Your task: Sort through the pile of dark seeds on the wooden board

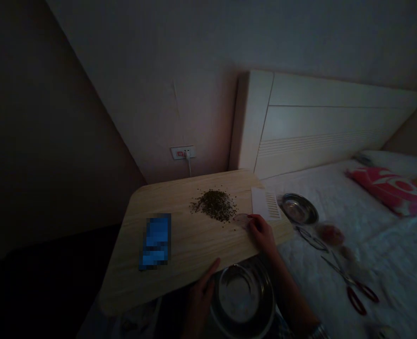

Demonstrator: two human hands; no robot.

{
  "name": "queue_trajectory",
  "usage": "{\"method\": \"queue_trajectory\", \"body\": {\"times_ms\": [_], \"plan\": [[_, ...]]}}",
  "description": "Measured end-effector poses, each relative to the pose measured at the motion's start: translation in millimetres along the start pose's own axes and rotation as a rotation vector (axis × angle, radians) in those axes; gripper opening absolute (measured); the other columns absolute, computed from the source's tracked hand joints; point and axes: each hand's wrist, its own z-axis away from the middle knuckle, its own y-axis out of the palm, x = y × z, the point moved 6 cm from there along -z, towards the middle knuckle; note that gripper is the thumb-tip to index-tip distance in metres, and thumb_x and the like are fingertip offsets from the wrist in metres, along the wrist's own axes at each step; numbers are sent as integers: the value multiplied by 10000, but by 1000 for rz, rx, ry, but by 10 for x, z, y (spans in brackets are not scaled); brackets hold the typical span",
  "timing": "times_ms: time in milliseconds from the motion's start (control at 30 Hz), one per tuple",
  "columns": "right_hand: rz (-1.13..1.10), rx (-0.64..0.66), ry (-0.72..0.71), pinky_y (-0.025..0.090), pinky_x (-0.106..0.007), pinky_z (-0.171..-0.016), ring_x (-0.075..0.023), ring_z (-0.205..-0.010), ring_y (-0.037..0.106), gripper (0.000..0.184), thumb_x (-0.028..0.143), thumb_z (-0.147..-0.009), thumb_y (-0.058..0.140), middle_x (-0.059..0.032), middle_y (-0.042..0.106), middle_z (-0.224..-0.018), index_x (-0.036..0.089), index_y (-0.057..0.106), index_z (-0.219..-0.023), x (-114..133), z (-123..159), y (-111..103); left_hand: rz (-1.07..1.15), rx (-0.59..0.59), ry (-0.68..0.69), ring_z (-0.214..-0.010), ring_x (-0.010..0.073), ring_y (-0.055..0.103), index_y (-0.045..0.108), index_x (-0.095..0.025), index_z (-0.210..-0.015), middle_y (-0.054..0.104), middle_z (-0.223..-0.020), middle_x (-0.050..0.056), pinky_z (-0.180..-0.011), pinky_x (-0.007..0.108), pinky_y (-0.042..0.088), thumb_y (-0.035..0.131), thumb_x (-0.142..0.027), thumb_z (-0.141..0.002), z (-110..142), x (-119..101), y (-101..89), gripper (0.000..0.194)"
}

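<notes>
My right hand (262, 234) pinches a thin, see-through piece, perhaps plastic (241, 220), low over the table's right part. Its far end meets the near right edge of a loose heap of small dark grains (213, 204), some scattered around it. My left hand (201, 297) is at the table's front edge, fingers stretched out, one fingertip against the edge; its lower part is lost in shadow. Right beside it, below the tabletop (187, 245), a large metal bowl (270, 301) has a smaller round metal dish (238, 294) inside. Whether my left hand touches the bowl is unclear.
A lit phone (155, 241) lies on the table's left. A white slotted card (265, 204) sits at the right edge. On the bed are a metal bowl (300, 208), glasses (311, 238), red-handled scissors (351, 281) and a reddish bundle (330, 234). A plugged socket (183, 152) is behind.
</notes>
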Motion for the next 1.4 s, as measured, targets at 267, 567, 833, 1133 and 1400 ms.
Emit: {"method": "queue_trajectory", "body": {"times_ms": [267, 567, 833, 1133, 1400], "plan": [[-6, 18, -13, 424, -262, -614, -167, -663, 557, 306, 312, -802, 437, -25, 627, -739, 161, 591, -1019, -22, -1, -13, 48, -9, 21, -1205, 201, 491, 573, -275, -1194, 588, -1265, -9, -1069, 387, 291, 481, -223, -830, 7, -76, -34, 380], [-24, 72, -25, 424, -260, -612, -170, -661, 563, 312, 322, -807, 425, -31, 636, -749, 163, 593, -1017, -54, 5, -6, 15, -99, 17, -1196, 218, 499, 576, -288, -1187, 599, -1253, -16, -1071, 420, 282, 494, -239, -824, 40, -142, -29, 375], [9, 70, -43, 411, -263, -588, -171, -631, 554, 323, 338, -811, 426, -21, 614, -708, 159, 586, -1027, -75, 12, -2, 7, -85, 39, -1185, 202, 509, 568, -284, -1198, 595, -1258, -12, -1052, 368, 327, 485, -229, -825, 65, -208, -25, 387], [15, 84, -57, 425, -280, -614, -185, -664, 570, 333, 346, -814, 421, -33, 628, -732, 159, 584, -1037, -45, 20, -8, 34, -120, 32, -1181, 201, 510, 589, -260, -1178, 613, -1238, -9, -1052, 357, 323, 511, -244, -798, 58, -188, -12, 389], [35, 65, -57, 418, -275, -609, -178, -649, 564, 315, 338, -811, 427, -29, 630, -733, 168, 583, -1026, -50, 31, -2, 41, -80, 37, -1186, 209, 507, 574, -265, -1194, 595, -1260, 0, -1056, 378, 315, 499, -241, -819, 61, -196, -21, 383]]}}
